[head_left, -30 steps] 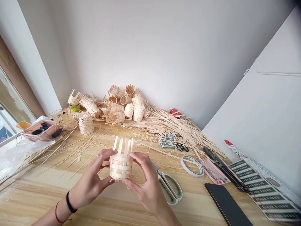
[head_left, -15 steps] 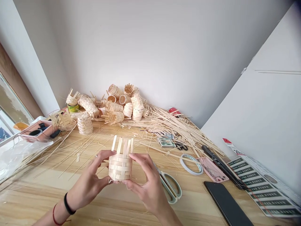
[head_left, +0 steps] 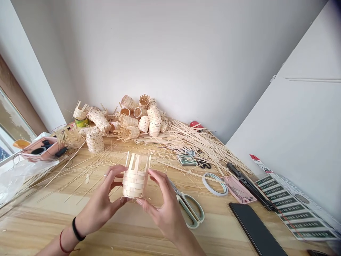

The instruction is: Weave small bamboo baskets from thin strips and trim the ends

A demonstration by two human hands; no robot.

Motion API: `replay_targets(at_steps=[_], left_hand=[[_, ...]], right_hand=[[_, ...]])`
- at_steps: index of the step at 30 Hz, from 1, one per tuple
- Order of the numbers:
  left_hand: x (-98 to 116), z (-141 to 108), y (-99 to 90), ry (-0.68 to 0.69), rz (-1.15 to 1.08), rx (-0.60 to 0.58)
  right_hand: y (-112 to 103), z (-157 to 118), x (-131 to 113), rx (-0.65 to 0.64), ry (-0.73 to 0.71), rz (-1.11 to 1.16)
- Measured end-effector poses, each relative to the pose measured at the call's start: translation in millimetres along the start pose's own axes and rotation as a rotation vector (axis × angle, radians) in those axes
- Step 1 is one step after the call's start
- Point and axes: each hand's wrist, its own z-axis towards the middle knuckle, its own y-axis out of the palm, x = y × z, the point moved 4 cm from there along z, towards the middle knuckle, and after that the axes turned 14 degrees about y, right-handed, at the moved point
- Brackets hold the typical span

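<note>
Between my two hands is a small woven basket (head_left: 134, 183) of pale bamboo strips, held upright above the table with loose strip ends sticking up from its top. My left hand (head_left: 97, 206) grips its left side, thumb low and fingers near the upper edge. On the other side my right hand (head_left: 166, 204) holds it the same way, thumb at the base and index finger near the top. Scissors (head_left: 189, 209) with pale handles lie just right of my right hand, their blades partly hidden by it.
Several finished baskets (head_left: 154, 122) are heaped by the wall, beside a spread of loose strips (head_left: 197, 138). To the right lie a tape roll (head_left: 215, 184), a pink tray (head_left: 239, 190), a box cutter (head_left: 246, 183) and a phone (head_left: 254, 227). A pink bin (head_left: 44, 153) stands at left.
The basket has turned a little between my hands and shifted slightly up and left. Both hands keep hold of it, and the whole view has shifted slightly.
</note>
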Motion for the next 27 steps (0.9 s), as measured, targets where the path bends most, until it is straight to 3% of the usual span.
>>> replay_targets(at_steps=[7,15,27], left_hand=[[2,-5,-2.2,0.144,0.071,0.051],[-4,-15,-5.8,0.324,0.195,-0.005],[-5,-25,-1.3,0.207,0.149,-0.040]], right_hand=[[-2,-3,-5,0.117,-0.124,-0.036],[-3,-9,-12,0.150,-0.288,-0.088],[-2,-9,-20,0.249,-0.504,-0.155]])
